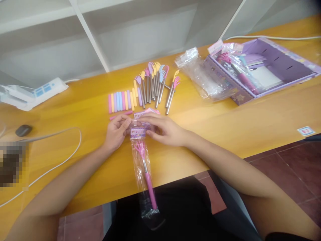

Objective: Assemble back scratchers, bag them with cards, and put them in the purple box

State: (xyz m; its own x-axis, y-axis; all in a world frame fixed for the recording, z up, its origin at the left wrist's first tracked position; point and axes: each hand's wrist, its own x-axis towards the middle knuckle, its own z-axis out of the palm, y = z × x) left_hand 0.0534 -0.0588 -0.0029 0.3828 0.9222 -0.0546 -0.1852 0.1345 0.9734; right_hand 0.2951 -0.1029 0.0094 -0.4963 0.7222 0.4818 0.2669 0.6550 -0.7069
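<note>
A pink back scratcher (149,187) with a hand-shaped head lies inside a clear plastic bag (137,170), which hangs over the table's front edge. A purple printed header card (137,133) sits at the top of the bag. My left hand (117,130) pinches the bag's top end from the left, above the card. From the right, my right hand (167,129) closes its fingers and thumb on the same top end, partly hiding it. More printed cards (150,111) lie just behind my fingers, and a loose pink handle sleeve (121,115) rests beyond my left hand.
Behind the hands lie a row of coloured sleeves (119,101) and several metal scratcher rods (152,85). To the right are empty clear bags (198,75) and a purple box (272,55) with a bagged scratcher. A power strip (47,91), black mouse (23,130) and white cable (67,160) are left.
</note>
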